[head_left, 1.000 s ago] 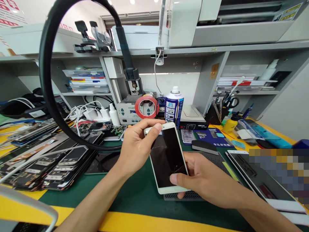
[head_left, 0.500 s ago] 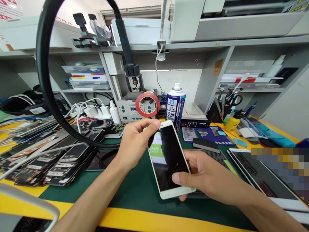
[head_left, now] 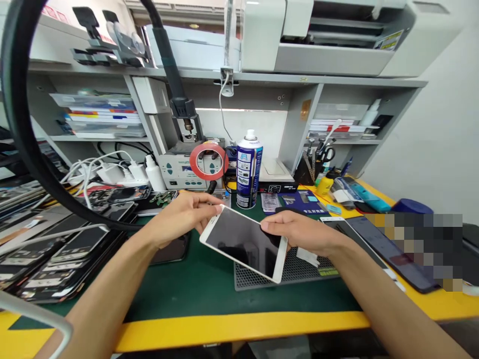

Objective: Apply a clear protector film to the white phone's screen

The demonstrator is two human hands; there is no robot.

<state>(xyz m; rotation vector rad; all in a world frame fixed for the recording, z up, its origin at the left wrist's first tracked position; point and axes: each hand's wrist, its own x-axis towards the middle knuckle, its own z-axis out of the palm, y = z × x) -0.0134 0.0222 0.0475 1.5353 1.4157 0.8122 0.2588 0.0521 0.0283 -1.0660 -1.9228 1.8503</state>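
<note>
Between my two hands is a white-framed smartphone (head_left: pixel 243 242), its dark glossy screen facing up toward me. It is tilted and held above the bench. My left hand (head_left: pixel 187 214) pinches the phone's upper left corner between thumb and fingers. My right hand (head_left: pixel 299 230) grips the opposite end, with the thumb on the upper edge and the fingers hidden behind. Under the phone lies a grey perforated mat (head_left: pixel 258 285) on the green work mat (head_left: pixel 179 299). A small white scrap (head_left: pixel 307 257) sits on the perforated mat beside my right hand.
Stacked phone parts (head_left: pixel 71 249) crowd the left side. A spray can (head_left: pixel 249 172) and a red tape roll (head_left: pixel 208 160) stand at the back before a grey shelf (head_left: pixel 262 77). More phone screens (head_left: pixel 392 254) lie at right. A black hose (head_left: pixel 17 99) arches over the left.
The phone has turned from nearly upright to lying more sideways. My right hand has shifted from its lower end to its right end and upper edge. The view has swung right.
</note>
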